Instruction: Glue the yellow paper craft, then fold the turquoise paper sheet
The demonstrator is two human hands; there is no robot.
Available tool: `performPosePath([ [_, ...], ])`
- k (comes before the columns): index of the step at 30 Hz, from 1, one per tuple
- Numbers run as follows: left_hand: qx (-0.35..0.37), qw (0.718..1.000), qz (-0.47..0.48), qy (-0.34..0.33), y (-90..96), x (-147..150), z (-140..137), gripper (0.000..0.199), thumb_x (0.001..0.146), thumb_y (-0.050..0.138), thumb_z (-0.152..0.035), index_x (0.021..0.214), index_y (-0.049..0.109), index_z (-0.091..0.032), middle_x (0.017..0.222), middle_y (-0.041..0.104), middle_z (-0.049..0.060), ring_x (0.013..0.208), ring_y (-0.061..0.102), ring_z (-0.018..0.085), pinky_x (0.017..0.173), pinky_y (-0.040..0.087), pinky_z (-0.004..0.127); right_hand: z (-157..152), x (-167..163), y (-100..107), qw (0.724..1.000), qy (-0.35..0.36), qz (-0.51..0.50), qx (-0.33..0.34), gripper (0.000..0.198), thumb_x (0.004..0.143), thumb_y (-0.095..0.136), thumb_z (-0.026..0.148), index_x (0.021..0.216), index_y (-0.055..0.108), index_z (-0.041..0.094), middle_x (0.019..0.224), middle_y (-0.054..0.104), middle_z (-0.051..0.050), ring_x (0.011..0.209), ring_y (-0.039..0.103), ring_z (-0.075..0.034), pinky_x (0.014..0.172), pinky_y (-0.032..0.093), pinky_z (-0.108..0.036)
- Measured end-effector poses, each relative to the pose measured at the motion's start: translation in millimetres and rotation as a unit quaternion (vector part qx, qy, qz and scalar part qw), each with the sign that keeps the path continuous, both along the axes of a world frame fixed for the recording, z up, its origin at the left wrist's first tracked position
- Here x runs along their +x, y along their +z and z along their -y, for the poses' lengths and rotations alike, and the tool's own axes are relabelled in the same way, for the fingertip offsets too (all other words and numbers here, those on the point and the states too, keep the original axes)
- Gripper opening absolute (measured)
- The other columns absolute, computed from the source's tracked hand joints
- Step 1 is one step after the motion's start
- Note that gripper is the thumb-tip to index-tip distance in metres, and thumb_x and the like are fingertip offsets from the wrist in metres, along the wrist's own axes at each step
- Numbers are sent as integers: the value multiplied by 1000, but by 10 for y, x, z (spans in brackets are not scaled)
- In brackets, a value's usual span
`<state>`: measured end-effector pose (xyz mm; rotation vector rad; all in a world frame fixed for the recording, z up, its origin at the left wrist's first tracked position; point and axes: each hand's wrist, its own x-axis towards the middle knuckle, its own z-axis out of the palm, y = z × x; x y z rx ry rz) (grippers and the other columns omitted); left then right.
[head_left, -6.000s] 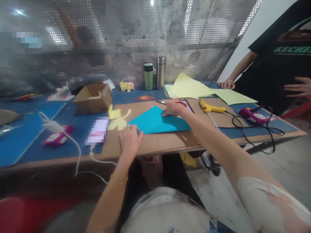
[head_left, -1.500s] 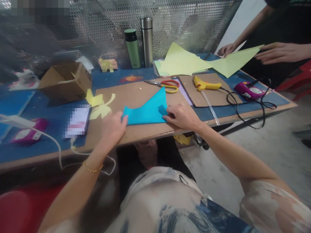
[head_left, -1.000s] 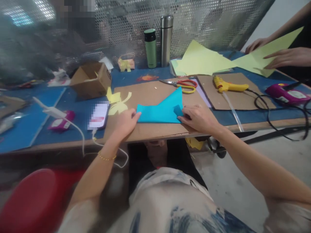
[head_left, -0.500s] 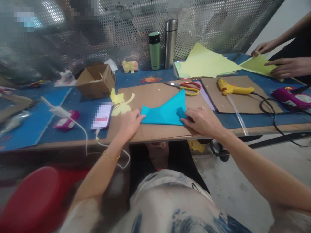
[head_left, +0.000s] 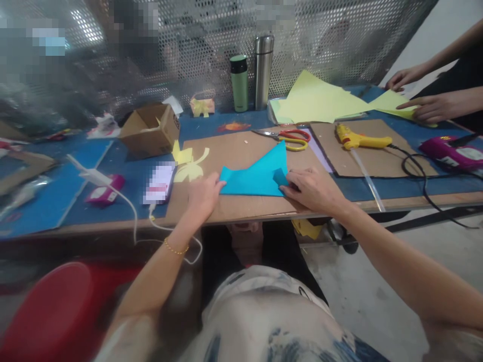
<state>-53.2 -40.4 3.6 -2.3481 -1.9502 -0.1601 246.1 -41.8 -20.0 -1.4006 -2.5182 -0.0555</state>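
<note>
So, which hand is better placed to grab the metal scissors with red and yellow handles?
Probably the right hand, nearer the scissors, which lie handle-end toward its side. The left hand is farther, at the left end of the bright blue paper.

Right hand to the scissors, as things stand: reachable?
Likely yes: the scissors lie just beyond the blue paper, handles mostly uncovered, though the right hand would first have to release the paper's edge.

- Perforated metal screen [head_left: 317,50] stands behind; light [head_left: 86,25] glints upper left
- White wall [head_left: 430,40] rises far right
- 1 blue table [head_left: 132,171] has a wooden edge
- 1 red stool [head_left: 56,301], lower left
- Grey floor [head_left: 339,276], lower right
</note>
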Motion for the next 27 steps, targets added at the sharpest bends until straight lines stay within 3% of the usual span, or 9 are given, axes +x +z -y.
performPosePath([
  [11,3,999,-40,15,-33,22,3,24,104,51,-37,102,64,-17,89,73,14,87,65,29,76,40,37,12,-12,7,1000,1,5,12,30,97,55,32,70,44,24,72,63,-4,69,56,-21,73,30,-35],
  [15,28,998,-50,19,-42,40,39,23,103,54,-35,112,60,-14,93,73,15,85,65,28,79,42,37,20,-20,11,1000,3,4,18,29,96,55,32,71,45,24,73,64,-4,70,57,-21,73,30,-35],
  [18,49,997,-61,-27,-40,49,47,22,104,49,-27,117,59,-12,97,72,17,87,65,29,84,42,40,26,-31,14,1000,-5,12,21,27,96,57,31,72,46,24,74,65,-4,71,59,-21,74,31,-35],
  [22,43,991,-35,-123,-63,15,-11,27,102,37,-11,105,64,-17,106,68,17,89,62,27,83,43,40,27,-40,15,1000,-10,22,17,25,96,56,30,73,48,23,74,66,-5,72,60,-22,74,30,-35],
  [27,28,989,-8,-142,-31,-43,-16,32,103,35,-14,99,66,-16,100,67,16,88,60,27,82,44,40,19,-27,9,1000,-5,14,19,24,95,56,29,73,50,23,73,66,-5,71,59,-22,72,28,-35],
])
